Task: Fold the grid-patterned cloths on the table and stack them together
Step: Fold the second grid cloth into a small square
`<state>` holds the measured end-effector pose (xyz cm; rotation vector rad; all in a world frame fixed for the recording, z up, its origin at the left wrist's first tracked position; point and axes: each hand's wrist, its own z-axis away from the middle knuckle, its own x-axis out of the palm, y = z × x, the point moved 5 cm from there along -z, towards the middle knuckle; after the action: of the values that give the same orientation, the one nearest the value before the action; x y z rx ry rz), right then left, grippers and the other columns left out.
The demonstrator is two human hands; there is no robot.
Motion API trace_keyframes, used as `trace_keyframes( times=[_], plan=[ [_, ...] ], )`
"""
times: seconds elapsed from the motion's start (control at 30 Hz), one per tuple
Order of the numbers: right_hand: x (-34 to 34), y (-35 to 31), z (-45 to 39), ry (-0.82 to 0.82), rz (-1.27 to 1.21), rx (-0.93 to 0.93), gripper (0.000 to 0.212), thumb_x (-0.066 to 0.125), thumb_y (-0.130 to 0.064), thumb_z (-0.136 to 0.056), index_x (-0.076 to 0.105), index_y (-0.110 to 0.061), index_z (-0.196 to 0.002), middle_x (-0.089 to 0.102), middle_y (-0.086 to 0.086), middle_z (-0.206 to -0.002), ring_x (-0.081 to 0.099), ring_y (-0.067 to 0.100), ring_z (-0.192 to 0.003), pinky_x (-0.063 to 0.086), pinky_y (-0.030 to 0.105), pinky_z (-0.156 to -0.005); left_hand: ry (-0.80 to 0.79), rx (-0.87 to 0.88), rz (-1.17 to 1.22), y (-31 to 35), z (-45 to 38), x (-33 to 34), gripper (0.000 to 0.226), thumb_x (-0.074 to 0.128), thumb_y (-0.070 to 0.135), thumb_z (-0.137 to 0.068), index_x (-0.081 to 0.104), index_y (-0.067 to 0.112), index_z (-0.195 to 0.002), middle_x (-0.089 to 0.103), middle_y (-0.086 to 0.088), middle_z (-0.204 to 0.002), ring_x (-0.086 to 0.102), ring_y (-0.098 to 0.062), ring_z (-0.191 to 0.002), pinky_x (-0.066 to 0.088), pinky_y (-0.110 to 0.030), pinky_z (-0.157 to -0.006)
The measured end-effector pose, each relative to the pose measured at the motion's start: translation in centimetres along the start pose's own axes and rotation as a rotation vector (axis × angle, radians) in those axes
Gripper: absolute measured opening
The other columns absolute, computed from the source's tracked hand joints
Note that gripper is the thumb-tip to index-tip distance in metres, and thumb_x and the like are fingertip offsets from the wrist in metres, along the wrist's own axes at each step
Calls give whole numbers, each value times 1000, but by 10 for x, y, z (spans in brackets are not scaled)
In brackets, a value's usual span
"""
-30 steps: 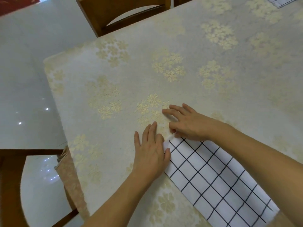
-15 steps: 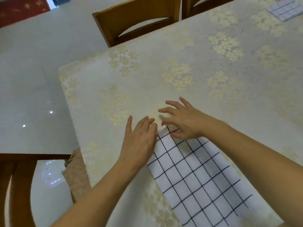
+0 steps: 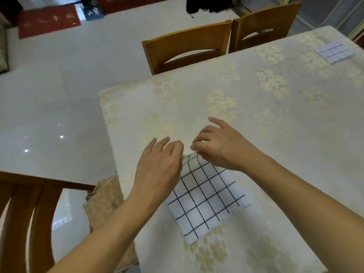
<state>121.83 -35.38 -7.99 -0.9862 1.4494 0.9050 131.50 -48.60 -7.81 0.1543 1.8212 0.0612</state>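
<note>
A white cloth with a black grid (image 3: 206, 198) lies on the floral tablecloth (image 3: 275, 119), close to the table's near-left corner. Both of my hands are at its far end. My right hand (image 3: 220, 146) pinches the far edge, which curls up off the table. My left hand (image 3: 159, 168) covers the far left corner with its fingertips closed on the raised edge; its thumb is hidden. A small folded stack of grid cloths (image 3: 334, 53) sits at the far right of the table.
Two wooden chairs (image 3: 187, 46) (image 3: 264, 26) stand along the table's far side. Another chair (image 3: 29, 203) is at the lower left. The table's left edge (image 3: 110, 138) drops to a glossy white floor. A red mat (image 3: 49, 20) lies far off.
My hands went from pressing flat on the cloth's far end to pinching it, and that edge now lifts off the table. The view has tilted up, showing the chairs and the folded stack.
</note>
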Motion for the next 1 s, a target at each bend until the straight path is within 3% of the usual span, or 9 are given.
trace_keyframes(
  times=[0.2,0.3,0.43,0.63,0.73,0.8,0.93,1.0],
  plan=[
    [14,-35,61,-30,-50,28,34,71,-13,-84,68,-20,-117,72,3,-114,67,29,-101,55,40,-77,-12,5,77,45,56,7,20,68,12,-85,63,9,-104,69,-6,-95,66,-30,-100,54,-39,-84],
    [36,-50,99,-7,-80,90,39,67,-11,-86,65,-21,-124,68,5,-125,65,32,-110,55,41,-85,-35,-3,102,66,84,22,16,61,12,-88,63,10,-104,67,-4,-94,64,-28,-93,51,-36,-79],
    [64,-70,146,56,-101,133,39,68,-9,-91,64,-19,-129,63,8,-134,60,32,-121,51,43,-96,-116,9,160,93,118,48,21,52,16,-88,61,11,-106,66,-3,-104,61,-27,-98,52,-36,-83],
    [106,-95,197,-13,-157,177,57,69,-6,-88,54,-21,-141,51,9,-148,48,30,-135,39,43,-110,-235,30,177,121,163,86,19,60,18,-83,61,15,-101,65,-1,-110,60,-25,-99,50,-36,-84],
    [119,-105,210,-90,-157,164,52,49,-10,-95,46,-22,-146,42,9,-154,39,28,-143,29,42,-117,-255,22,176,125,178,94,16,59,19,-86,61,14,-101,65,-3,-115,61,-26,-102,51,-38,-85],
    [121,-108,215,-100,-166,185,50,39,-15,-95,50,-21,-144,44,9,-153,40,28,-142,28,43,-117,-268,23,186,126,183,95,18,58,22,-85,60,15,-101,64,-3,-116,60,-24,-103,51,-37,-85],
    [120,-103,213,-63,-191,306,46,44,-24,-88,62,-18,-130,56,8,-142,49,29,-135,34,50,-113,-265,13,237,120,182,93,16,56,27,-88,59,17,-100,62,0,-116,59,-21,-103,50,-34,-83],
    [118,-97,204,-18,-191,382,44,44,-24,-88,64,-16,-127,59,9,-138,52,30,-132,36,53,-111,-232,-9,232,109,172,94,17,56,26,-90,61,16,-104,61,-2,-123,58,-23,-111,48,-37,-91]
  ],
)
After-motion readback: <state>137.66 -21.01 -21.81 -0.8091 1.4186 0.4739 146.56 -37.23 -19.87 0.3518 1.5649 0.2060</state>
